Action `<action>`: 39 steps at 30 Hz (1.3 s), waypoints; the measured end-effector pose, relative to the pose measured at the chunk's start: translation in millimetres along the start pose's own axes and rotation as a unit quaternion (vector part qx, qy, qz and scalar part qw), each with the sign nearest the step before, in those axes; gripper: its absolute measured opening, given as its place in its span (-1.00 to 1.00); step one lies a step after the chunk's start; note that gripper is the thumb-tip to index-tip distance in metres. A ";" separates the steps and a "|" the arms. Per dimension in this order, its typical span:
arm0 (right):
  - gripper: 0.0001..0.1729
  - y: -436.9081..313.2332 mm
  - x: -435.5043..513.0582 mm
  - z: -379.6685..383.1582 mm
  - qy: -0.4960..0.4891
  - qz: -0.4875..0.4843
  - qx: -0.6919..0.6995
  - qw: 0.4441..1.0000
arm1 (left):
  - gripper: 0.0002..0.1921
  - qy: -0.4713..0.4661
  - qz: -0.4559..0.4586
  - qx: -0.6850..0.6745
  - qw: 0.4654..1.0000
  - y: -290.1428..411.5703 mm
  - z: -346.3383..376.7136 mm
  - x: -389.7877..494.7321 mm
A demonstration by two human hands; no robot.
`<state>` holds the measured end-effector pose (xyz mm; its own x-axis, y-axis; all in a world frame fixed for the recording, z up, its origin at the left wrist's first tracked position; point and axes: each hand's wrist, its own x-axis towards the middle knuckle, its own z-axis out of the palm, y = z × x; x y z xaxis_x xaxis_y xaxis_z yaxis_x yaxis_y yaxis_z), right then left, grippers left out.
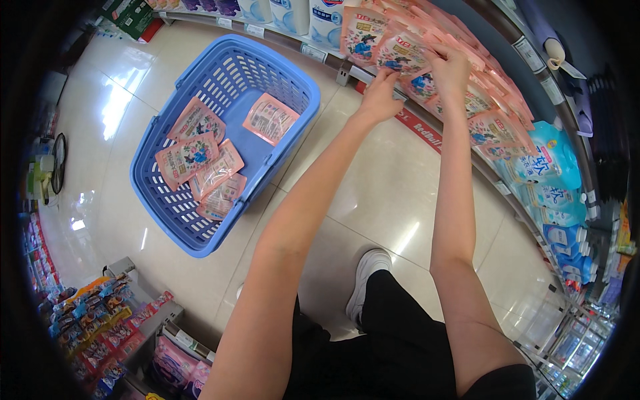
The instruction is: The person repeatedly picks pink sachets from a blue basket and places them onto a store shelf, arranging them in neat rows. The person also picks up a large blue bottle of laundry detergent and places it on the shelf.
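Both my hands are at a shelf row of pink laundry pouches. My left hand (382, 99) pinches the lower edge of one pink pouch (400, 52) at the front of the row. On the same pouch's upper right side are the fingers of my right hand (448, 70). More pink pouches (487, 132) stand packed behind and to the right. On the floor to the left, a blue plastic shopping basket (243, 42) holds several pink pouches (187, 159), most heaped at its near left end, with one pouch (271, 118) apart on the right.
White bottles or packs (325, 22) stand left of the pouches, and blue detergent pouches (542, 155) to their right. The shelf edge (500, 187) curves along the right. A rack of snack packets (95, 320) is at lower left. My shoe (367, 280) is on the tiled floor.
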<state>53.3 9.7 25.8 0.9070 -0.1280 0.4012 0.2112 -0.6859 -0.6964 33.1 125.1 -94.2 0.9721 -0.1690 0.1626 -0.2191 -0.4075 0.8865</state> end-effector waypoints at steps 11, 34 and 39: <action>-0.79 -0.8 -1.2 12.7 -0.022 -0.002 0.013 1.000 | -0.33 0.010 0.008 0.018 1.000 -0.3 3.1 7.7; -0.76 11.1 -2.1 17.9 -0.044 0.001 -0.121 0.992 | -0.14 0.262 -0.022 -0.094 0.960 -9.8 -59.7 35.2; -0.76 5.8 -3.9 13.0 -0.041 0.015 -0.119 0.992 | -0.16 0.258 -0.046 -0.088 0.961 -13.5 -54.1 32.4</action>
<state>55.7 15.6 12.4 0.9403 -0.0994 0.3254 0.0998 -0.8336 -0.5432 72.1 173.7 -77.4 0.9086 0.3463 0.2334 -0.1574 -0.2336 0.9595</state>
